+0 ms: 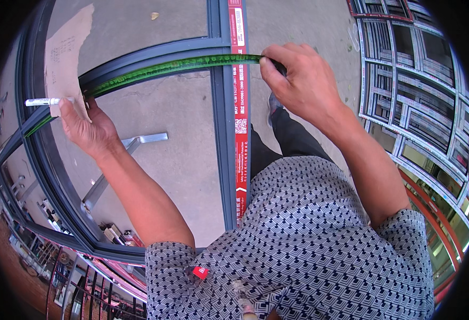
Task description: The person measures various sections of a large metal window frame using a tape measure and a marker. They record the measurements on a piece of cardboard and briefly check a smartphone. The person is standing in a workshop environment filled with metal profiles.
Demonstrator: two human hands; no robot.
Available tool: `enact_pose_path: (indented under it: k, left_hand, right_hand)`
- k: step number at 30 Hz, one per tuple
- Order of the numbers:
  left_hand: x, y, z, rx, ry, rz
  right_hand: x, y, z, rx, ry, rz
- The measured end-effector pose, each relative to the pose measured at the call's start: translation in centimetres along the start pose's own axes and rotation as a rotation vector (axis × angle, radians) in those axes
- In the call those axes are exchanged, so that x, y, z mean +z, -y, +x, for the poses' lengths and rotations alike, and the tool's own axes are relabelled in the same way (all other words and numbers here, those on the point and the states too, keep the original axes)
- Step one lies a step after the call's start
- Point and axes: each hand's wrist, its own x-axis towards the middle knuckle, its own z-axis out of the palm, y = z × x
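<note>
A green tape measure (165,68) is stretched crosswise over a dark grey metal frame (221,133). My right hand (306,80) grips its right end, just past the red-taped edge of the frame; most of what lies inside that fist is hidden. My left hand (93,130) is closed on a torn piece of cardboard (66,56) with handwriting on it, and on a white marker (39,102) under the thumb. The cardboard covers part of the blade, which shows again farther left. Whether my left fingers also touch the blade, I cannot tell.
Red and white printed protective tape (241,149) runs along the frame's near right bar. Stacked wrapped frames (405,80) stand at the right. Below the frame, a metal support leg (98,186) crosses over the concrete floor (175,117). Black railings (95,293) fill the lower left.
</note>
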Motion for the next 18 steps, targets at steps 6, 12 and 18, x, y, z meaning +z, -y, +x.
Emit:
enact_pose_path:
  k: [6, 12, 18]
  left_hand:
    - [-0.9, 0.0, -0.5, -0.001, -0.018, 0.011]
    - [-2.0, -1.1, -1.9, 0.024, -0.066, 0.038]
    - [-5.3, -3.6, -4.9, 0.048, -0.084, 0.129]
  right_hand:
    - [0.0, 0.1, 0.0, 0.015, 0.017, -0.007]
    - [0.2, -0.1, -0.1, -0.001, -0.002, 0.001]
    - [0.3, -0.2, 0.3, -0.005, -0.008, 0.006]
